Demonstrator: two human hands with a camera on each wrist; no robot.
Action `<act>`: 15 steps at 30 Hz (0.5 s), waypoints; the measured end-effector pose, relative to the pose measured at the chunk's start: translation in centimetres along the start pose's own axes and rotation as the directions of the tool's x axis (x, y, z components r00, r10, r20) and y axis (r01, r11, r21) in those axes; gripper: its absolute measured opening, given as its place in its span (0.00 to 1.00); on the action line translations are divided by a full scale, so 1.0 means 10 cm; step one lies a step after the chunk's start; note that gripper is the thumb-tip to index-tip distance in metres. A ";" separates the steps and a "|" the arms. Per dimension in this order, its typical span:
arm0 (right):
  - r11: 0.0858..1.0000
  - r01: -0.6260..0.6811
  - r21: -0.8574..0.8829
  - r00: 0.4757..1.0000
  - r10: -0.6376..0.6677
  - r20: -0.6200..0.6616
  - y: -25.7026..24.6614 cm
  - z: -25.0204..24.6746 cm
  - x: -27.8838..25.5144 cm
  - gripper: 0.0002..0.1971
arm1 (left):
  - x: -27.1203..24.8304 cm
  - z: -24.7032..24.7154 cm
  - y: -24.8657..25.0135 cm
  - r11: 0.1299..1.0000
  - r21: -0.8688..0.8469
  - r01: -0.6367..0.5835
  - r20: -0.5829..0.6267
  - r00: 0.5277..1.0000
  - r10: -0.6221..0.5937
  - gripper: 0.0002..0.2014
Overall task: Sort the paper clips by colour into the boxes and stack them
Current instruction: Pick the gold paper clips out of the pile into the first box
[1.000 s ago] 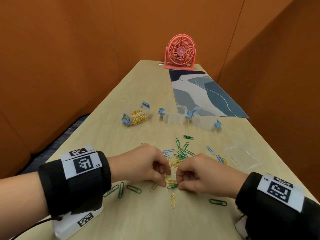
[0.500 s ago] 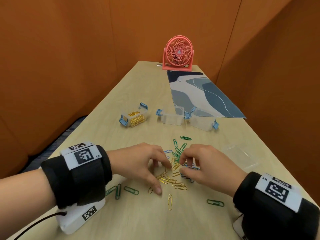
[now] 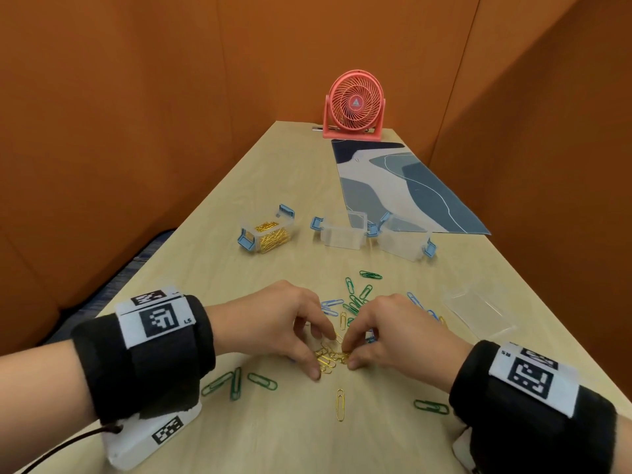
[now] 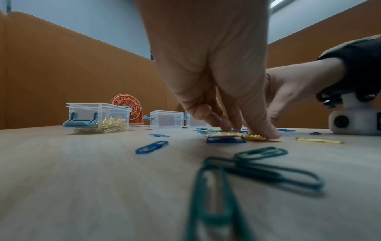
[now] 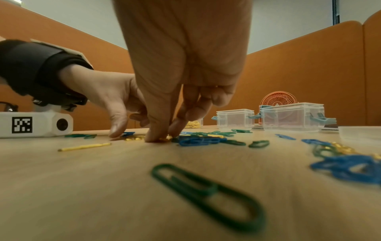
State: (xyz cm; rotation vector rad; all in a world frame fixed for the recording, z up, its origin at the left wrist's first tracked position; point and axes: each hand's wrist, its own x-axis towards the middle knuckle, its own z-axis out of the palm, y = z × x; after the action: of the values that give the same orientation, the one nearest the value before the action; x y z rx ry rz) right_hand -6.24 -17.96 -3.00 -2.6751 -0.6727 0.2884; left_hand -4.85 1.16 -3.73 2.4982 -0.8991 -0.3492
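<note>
Gold paper clips [image 3: 329, 358] lie bunched on the desk [image 3: 307, 439] directly between both hands — the left hand [image 3: 273, 323] with thumb and fingertips curled down onto the bunch's left edge, the right hand [image 3: 393, 333] pinching at its right edge. Neither is clearly nearer. One gold clip [image 3: 340, 404] lies apart, just nearer the person, its long axis pointing away from them. The box with gold clips [image 3: 266, 234] sits beyond and to the left, so the left hand likely has the shorter carry — green and blue clips are scattered around the hands.
</note>
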 end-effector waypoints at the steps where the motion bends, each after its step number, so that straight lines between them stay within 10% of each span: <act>1: 1.000 -0.009 -0.007 1.000 0.009 -0.005 0.00 -0.01 -0.01 0.09 | 0.00 0.00 0.00 1.000 0.005 -0.016 0.010 1.000 0.016 0.21; 15: 0.977 0.104 -0.187 0.994 -0.095 0.058 -0.01 0.02 -0.03 0.06 | 0.02 0.09 0.05 0.991 0.132 0.003 0.055 0.998 -0.010 0.07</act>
State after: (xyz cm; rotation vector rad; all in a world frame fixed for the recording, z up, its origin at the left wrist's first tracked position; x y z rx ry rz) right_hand -6.54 -17.98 -3.11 -2.8102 -0.8878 0.2753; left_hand -5.28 0.40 -4.24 2.6239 -0.9648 -0.3750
